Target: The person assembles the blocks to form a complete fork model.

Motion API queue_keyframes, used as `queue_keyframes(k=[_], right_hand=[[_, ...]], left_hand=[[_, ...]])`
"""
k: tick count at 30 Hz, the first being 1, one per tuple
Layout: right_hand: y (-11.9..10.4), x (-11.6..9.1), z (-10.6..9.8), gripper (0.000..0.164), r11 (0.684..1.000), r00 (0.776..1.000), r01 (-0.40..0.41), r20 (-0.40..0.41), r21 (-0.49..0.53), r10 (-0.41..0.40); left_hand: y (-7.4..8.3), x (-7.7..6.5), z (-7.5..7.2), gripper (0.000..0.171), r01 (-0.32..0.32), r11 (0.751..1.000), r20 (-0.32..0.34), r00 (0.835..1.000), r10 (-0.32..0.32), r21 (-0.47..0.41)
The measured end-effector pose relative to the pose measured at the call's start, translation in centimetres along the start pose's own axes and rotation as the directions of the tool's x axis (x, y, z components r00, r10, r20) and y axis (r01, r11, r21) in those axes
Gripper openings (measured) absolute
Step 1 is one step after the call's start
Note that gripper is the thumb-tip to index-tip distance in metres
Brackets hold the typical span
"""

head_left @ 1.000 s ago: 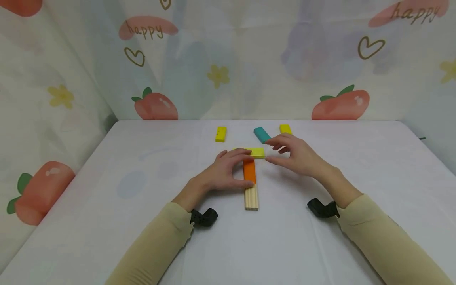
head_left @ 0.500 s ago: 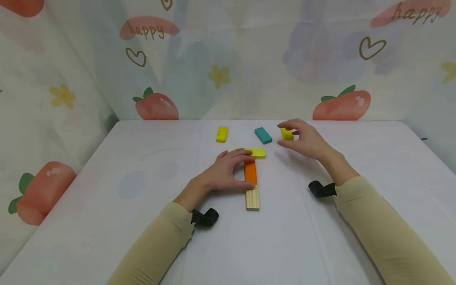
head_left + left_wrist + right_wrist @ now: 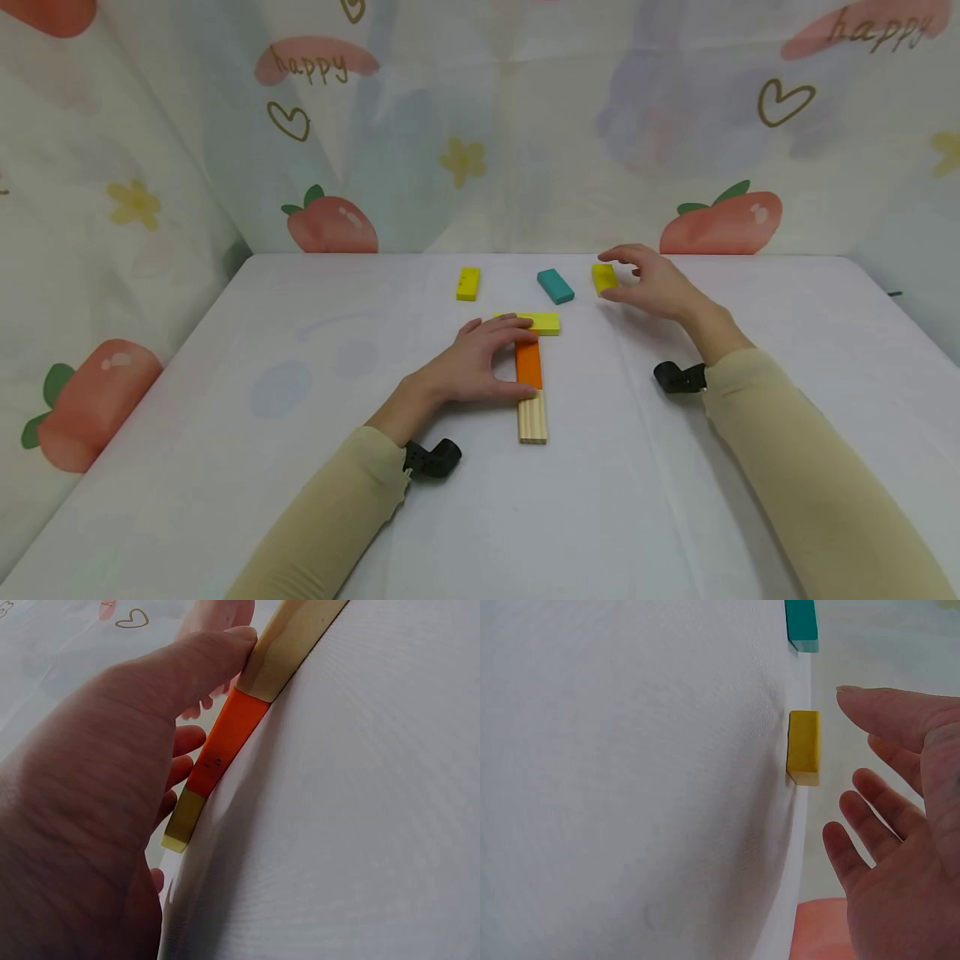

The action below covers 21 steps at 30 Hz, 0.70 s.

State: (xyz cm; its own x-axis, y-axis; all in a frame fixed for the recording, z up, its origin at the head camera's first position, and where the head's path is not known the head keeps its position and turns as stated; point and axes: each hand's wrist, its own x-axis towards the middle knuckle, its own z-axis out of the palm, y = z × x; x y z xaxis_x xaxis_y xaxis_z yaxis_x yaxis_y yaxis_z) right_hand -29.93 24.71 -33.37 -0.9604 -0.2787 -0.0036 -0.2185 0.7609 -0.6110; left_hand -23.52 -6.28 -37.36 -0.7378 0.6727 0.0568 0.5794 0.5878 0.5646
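Observation:
A plain wooden block, an orange block and a crosswise yellow block lie end to end in a T shape. My left hand curves over this row from the left. Its thumb touches the wooden block near the orange joint, and its fingertips rest by the yellow block, covering part of it. At the back right, my right hand is spread around another yellow block. In the right wrist view a gap shows between that block and the thumb and fingers.
A teal block lies tilted left of the right hand. Farther left is one more yellow block. All lie on a white-covered table. A patterned cloth hangs behind the back edge.
My right hand has moved right and back, from beside the teal block to the yellow block at the back right. My left hand has stayed on the row of blocks.

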Motion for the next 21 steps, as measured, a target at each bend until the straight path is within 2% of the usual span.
queue_keyframes(k=[6,13,21], right_hand=[[0.39,0.49,-0.16,0.057,1.0,1.0,0.011,0.027,0.021,-0.011],[0.55,0.47,-0.08,0.059,0.999,0.997,-0.03,0.07,0.009,0.03],[0.88,0.74,0.13,0.056,0.999,0.995,-0.04,0.086,-0.008,0.041]], left_hand=[[0.05,-0.08,-0.18,0.068,-0.007,1.0,-0.005,1.0,0.007,0.007],[0.07,-0.07,-0.16,0.068,-0.01,1.0,-0.01,1.0,0.01,0.011],[-0.06,-0.1,-0.12,0.067,-0.009,1.0,-0.008,1.0,0.009,-0.003]])
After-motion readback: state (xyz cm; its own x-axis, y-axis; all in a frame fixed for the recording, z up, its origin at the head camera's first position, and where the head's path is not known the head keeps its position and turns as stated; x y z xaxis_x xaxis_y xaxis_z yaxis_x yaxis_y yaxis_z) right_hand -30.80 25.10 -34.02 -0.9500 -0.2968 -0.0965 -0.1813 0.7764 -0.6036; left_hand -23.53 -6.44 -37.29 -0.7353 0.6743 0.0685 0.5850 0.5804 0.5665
